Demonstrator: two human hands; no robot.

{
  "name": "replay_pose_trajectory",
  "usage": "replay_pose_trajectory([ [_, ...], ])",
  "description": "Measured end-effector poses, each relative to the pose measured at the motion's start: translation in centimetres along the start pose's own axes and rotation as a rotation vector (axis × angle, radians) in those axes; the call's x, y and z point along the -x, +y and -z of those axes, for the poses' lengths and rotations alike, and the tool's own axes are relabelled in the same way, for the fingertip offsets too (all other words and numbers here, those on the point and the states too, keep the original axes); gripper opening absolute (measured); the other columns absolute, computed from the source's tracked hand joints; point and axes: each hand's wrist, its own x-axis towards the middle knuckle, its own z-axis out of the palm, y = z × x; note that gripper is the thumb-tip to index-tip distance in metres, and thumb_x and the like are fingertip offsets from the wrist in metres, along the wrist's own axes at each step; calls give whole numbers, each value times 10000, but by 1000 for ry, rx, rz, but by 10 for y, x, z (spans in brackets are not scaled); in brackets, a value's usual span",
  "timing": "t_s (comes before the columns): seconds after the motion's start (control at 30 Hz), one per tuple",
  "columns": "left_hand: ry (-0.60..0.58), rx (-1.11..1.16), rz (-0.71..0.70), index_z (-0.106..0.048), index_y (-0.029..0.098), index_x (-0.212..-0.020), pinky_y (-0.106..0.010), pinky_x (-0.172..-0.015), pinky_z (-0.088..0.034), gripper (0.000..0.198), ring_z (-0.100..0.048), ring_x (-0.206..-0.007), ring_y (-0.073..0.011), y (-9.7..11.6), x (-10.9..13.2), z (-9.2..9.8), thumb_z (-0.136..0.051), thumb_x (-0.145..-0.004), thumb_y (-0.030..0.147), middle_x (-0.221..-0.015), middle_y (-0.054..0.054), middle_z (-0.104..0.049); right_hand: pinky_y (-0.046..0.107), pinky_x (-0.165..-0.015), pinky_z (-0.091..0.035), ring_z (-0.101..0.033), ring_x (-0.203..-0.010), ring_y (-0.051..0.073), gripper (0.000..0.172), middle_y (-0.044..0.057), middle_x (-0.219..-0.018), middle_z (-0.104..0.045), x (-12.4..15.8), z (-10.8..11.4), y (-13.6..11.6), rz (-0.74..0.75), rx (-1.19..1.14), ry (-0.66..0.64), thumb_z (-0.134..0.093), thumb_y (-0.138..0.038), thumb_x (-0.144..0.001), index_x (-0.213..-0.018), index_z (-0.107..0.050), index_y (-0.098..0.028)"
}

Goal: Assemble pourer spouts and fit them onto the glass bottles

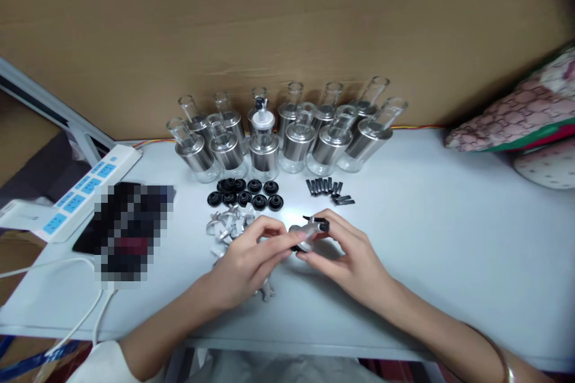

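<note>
Between both hands, above the front middle of the table, is a silver pourer cap (308,238) with a black flip piece on top and a black part beneath. My left hand (251,254) pinches its left side with thumb and forefinger. On the other side, my right hand (353,254) has fingers and thumb closed round it. Loose silver cap pieces (231,224) lie in a heap beside and partly behind my left hand. Black round stoppers (254,186) sit behind them, and small black strips (321,186) lie farther right.
Several glass bottles with steel sleeves (264,152) stand in two rows near the cardboard wall (269,24). One front bottle wears a silver pourer cap (263,118). To the left are a power strip (85,194) and a phone (103,215); a patterned cloth (516,111) is at right.
</note>
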Motion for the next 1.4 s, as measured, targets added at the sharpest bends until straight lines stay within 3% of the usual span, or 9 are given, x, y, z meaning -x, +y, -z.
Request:
replay_pose_trajectory([
  [0.1,1,-23,-33,-492,240,-1239,-226,-725,-522,338,-562,-818,-115,1,-4,-2,-447,-928,115,-954,-42,-525,276,-672,-490,-583,-772,166,166,63,-938,-593,0,0,0,-35,-80,16,-661,-304,-808,-890,-557,-204],
  [0.27,-33,-72,-116,-501,183,-1220,-224,-746,-535,310,-605,-877,-132,9,-17,3,-436,-927,107,-976,-71,-579,270,-688,-514,-614,-878,197,270,67,-886,-621,3,-3,0,-4,-175,212,-672,-264,-788,-653,-446,-206],
  [0.37,-50,-158,-168,-475,188,-1241,-246,-837,-527,347,-604,-969,-139,10,-33,16,-431,-915,80,-1062,-84,-590,244,-645,-549,-624,-822,165,177,46,-878,-609,1,-4,0,-16,-319,317,-649,-230,-803,-748,-481,-220],
  [0.57,456,-329,63,-208,271,-1391,-464,-1004,-435,714,-435,-1264,-266,-26,-81,50,-627,-817,201,-1368,-136,-392,307,-683,-594,-614,-826,148,189,57,-1039,-550,-2,-2,3,4,-424,264,-532,-223,-899,-1063,-596,-290],
  [0.73,288,-219,230,-179,236,-1393,-460,-1001,-432,784,-566,-1114,-238,-58,-103,56,-650,-775,136,-1241,-126,-503,321,-717,-587,-624,-859,152,218,69,-1090,-507,0,-3,6,33,-410,263,-499,-190,-913,-1057,-625,-293],
  [0.87,271,-280,216,-189,229,-1403,-449,-932,-470,757,-604,-955,-197,-62,-109,54,-588,-781,63,-1089,-77,-562,294,-722,-572,-617,-872,147,230,59,-1054,-546,-1,-2,6,52,-365,244,-508,-171,-905,-1068,-607,-300],
  [1.0,264,-373,152,-145,231,-1427,-449,-942,-460,803,-559,-1039,-219,-62,-112,58,-567,-771,38,-1180,-108,-507,273,-720,-564,-613,-895,153,219,66,-1037,-572,-3,-1,4,63,-322,232,-509,-160,-899,-1057,-601,-280],
  [1.2,295,-601,-66,-121,241,-1422,-541,-1100,-262,813,-211,-1382,-330,-38,-113,59,-577,-767,90,-1440,-160,-227,300,-742,-540,-600,-984,198,201,70,-989,-594,-2,2,3,90,-245,257,-511,-177,-899,-1059,-584,-273],
  [1.4,222,-528,-176,-145,230,-1401,-493,-1101,-299,666,-331,-1347,-293,-10,-143,40,-481,-845,84,-1416,-158,-338,295,-773,-515,-593,-1006,192,210,58,-1012,-582,-1,2,5,73,-234,261,-499,-179,-907,-1073,-561,-291],
])
